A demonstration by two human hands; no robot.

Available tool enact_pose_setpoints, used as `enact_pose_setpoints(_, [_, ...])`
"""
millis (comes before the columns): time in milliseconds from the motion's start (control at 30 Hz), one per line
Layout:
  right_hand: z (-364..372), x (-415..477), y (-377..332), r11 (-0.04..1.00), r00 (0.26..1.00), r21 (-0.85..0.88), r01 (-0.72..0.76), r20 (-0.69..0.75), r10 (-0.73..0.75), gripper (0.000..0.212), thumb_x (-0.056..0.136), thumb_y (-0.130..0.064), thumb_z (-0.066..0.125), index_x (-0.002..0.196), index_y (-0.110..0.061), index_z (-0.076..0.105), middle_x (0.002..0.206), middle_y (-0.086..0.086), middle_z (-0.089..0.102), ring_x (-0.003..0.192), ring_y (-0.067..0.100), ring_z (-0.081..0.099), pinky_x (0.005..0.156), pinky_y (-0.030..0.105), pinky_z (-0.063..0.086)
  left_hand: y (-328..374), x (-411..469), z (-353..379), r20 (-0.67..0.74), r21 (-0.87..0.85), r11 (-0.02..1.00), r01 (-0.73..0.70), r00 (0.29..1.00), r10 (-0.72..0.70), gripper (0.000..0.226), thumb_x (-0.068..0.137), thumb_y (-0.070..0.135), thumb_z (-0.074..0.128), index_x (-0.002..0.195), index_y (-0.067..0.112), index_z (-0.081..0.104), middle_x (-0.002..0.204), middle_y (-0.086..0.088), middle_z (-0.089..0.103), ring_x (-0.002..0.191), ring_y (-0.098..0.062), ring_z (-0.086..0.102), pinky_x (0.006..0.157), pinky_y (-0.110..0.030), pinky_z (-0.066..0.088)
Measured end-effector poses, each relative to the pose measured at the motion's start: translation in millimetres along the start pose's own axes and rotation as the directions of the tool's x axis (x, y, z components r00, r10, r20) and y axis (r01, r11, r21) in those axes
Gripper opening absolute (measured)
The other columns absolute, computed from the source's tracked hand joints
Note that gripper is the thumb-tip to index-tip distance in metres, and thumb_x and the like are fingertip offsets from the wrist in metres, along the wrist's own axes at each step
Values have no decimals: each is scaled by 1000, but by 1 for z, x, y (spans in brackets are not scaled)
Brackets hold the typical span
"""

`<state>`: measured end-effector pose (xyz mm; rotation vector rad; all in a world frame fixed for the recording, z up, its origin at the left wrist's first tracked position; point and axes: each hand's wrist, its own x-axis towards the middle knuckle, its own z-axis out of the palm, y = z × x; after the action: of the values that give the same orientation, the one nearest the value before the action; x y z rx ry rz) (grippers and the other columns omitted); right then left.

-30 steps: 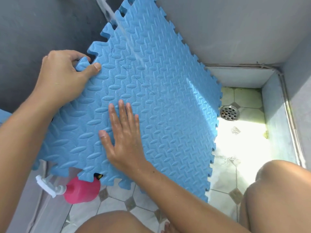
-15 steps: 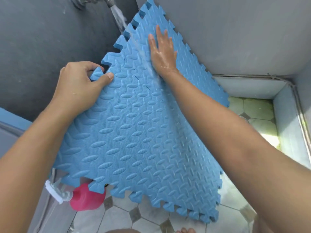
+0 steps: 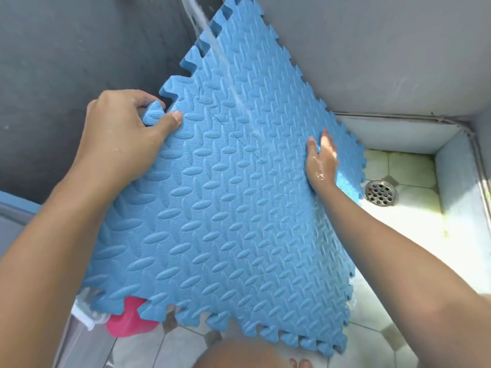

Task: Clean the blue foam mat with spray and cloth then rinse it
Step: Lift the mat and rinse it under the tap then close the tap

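Observation:
The blue foam mat (image 3: 225, 208), textured with jigsaw edges, tilts upright across the middle of the view. A stream of water (image 3: 196, 19) falls from above onto its upper part and runs down its face. My left hand (image 3: 125, 136) grips a tab on the mat's left edge, thumb on the front. My right hand (image 3: 321, 160), wet and fingers apart, lies flat against the mat near its right edge. A pink spray bottle (image 3: 130, 322) with a white trigger lies on the floor under the mat's lower left corner, mostly hidden. No cloth is visible.
A round metal floor drain (image 3: 380, 193) sits on the wet tiled floor to the right of the mat. Grey walls close in behind and on the right. My knee (image 3: 239, 351) shows at the bottom.
My right hand slid from the mat's top corner down to near its right edge. The mat shifted slightly and the drain came back into view.

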<state>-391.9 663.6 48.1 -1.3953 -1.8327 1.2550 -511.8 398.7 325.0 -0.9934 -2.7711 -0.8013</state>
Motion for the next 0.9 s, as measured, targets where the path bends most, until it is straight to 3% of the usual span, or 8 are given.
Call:
enact_pose_setpoints(133, [28, -57, -98, 898, 889, 127, 422, 135, -437, 59, 106, -40, 32, 160, -19, 24, 168, 5, 15, 157, 22, 3, 127, 48, 5, 5, 1, 1, 29, 7, 995, 99, 995, -99, 34, 90, 49, 73, 101, 17, 73, 73, 0, 64, 67, -16, 57, 72, -30, 40])
enact_pose_setpoints(233, [29, -109, -154, 789, 747, 154, 595, 256, -613, 54, 106, -28, 40, 157, -13, 30, 166, 10, 21, 156, 28, 7, 127, 48, 8, 14, 7, -6, 131, 42, 977, 209, 968, -212, 49, 80, 57, 80, 106, 17, 70, 89, -6, 64, 94, -26, 58, 76, -32, 38])
enact_pose_setpoints(300, [4, -111, -168, 858, 806, 187, 477, 295, -513, 51, 105, -26, 45, 153, -10, 38, 162, 12, 33, 153, 25, 23, 125, 44, 20, 19, 8, -13, 239, 61, 965, 253, 935, -261, 53, 77, 52, 84, 111, 14, 70, 103, -5, 67, 104, -28, 60, 78, -29, 36])
enact_pose_setpoints(433, [-69, -71, -226, 965, 975, 237, 113, 162, -154, 40, 101, -41, 44, 113, -14, 70, 106, 3, 73, 98, 16, 68, 93, 39, 52, 28, -6, -25, 421, -11, 934, 358, 848, -321, 30, 87, 40, 80, 96, 15, 65, 80, 1, 64, 61, -13, 53, 61, -25, 40])
enact_pose_setpoints(567, [-126, -40, -352, 963, 937, 266, -42, 345, -54, 61, 97, -63, 33, 83, -18, 73, 80, 6, 74, 69, 18, 71, 67, 30, 49, 43, -27, -45, 482, -61, 899, 434, 801, -354, 36, 90, 36, 77, 114, 9, 70, 110, -10, 69, 104, -29, 64, 93, -42, 50])
enact_pose_setpoints(700, [-146, -30, -448, 994, 814, -2, 113, 573, -91, 72, 101, -62, 26, 80, -12, 73, 76, 10, 74, 68, 25, 73, 71, 30, 49, 70, -36, -66, 524, -64, 892, 447, 776, -351, 35, 92, 34, 75, 117, 10, 69, 103, -2, 61, 102, -29, 64, 86, -37, 47])
enact_pose_setpoints(800, [-140, -39, -467, 910, 780, -284, 303, 623, -65, 60, 106, -45, 28, 82, -6, 66, 82, 17, 66, 84, 38, 66, 81, 34, 51, 90, -39, -84, 538, -52, 902, 428, 773, -336, 36, 93, 33, 74, 122, 12, 70, 104, -3, 60, 103, -30, 63, 86, -37, 44])
enact_pose_setpoints(900, [-135, -47, -467, 887, 774, -364, 283, 633, 12, 55, 108, -42, 27, 79, -9, 59, 83, 15, 58, 86, 35, 58, 84, 35, 48, 104, -43, -104, 553, -47, 894, 445, 757, -348, 38, 95, 33, 71, 126, 12, 68, 106, -6, 59, 98, -28, 62, 80, -35, 43])
